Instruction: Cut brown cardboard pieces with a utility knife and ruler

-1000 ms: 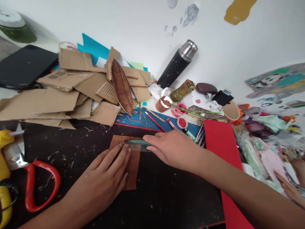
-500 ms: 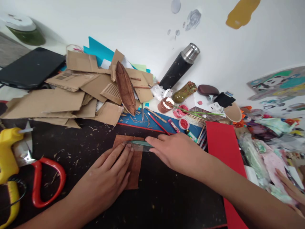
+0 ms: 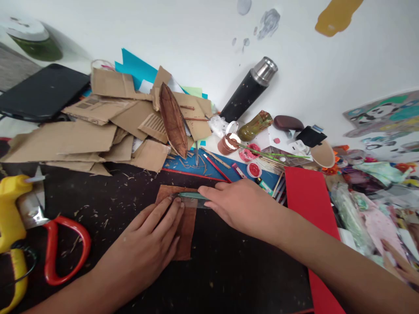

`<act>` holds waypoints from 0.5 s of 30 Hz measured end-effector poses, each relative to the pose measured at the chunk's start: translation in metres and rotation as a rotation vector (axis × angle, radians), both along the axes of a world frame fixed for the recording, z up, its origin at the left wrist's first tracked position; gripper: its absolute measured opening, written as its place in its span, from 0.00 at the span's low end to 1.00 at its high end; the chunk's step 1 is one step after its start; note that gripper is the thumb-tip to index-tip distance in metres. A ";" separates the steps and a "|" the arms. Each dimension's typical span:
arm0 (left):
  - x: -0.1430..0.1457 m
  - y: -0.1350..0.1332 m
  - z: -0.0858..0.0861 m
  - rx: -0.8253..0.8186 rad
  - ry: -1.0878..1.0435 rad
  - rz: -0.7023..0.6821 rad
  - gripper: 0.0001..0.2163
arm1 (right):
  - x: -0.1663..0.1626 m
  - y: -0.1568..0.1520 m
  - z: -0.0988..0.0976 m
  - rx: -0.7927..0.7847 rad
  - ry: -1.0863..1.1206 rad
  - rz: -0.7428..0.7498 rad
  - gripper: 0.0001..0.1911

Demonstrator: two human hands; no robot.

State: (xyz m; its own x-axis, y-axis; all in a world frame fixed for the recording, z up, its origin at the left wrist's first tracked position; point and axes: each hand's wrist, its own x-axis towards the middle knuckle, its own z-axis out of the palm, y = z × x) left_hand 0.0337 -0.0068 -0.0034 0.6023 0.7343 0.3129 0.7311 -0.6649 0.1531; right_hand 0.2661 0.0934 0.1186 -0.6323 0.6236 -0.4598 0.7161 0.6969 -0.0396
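Observation:
Flat on the dark table lies a brown-painted piece of card (image 3: 183, 248). My left hand (image 3: 149, 237) presses down on it with its fingers stretched out. Under the fingertips sits a clear strip (image 3: 193, 203), which looks like a ruler, laid across the card. My right hand (image 3: 237, 205) is closed round a green craft knife (image 3: 190, 195). The knife lies along the strip's far edge, its tip on the card close to my left fingertips. The blade itself is too small to make out clearly.
Red-handled scissors (image 3: 67, 253) and a yellow glue gun (image 3: 13, 213) lie at left. Behind are stacked cardboard (image 3: 72, 137), a brown boat-shaped piece (image 3: 173, 120), open paint pots and a black flask (image 3: 244, 96). Red card (image 3: 309, 205) lies at right, near another person's hand (image 3: 397, 261).
Both hands, the knife and the card stay almost where they were. The view has shifted very slightly.

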 end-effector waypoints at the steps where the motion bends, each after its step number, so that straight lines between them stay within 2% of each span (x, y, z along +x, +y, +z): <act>1: 0.000 0.000 0.001 0.003 -0.002 0.001 0.24 | 0.000 0.002 0.000 -0.005 0.007 -0.004 0.15; 7: 0.001 0.001 0.002 -0.002 -0.029 0.014 0.25 | 0.002 0.002 0.000 -0.035 0.009 -0.033 0.14; 15: 0.001 0.001 0.001 -0.014 -0.057 0.027 0.25 | -0.007 -0.006 0.013 0.009 -0.111 -0.005 0.16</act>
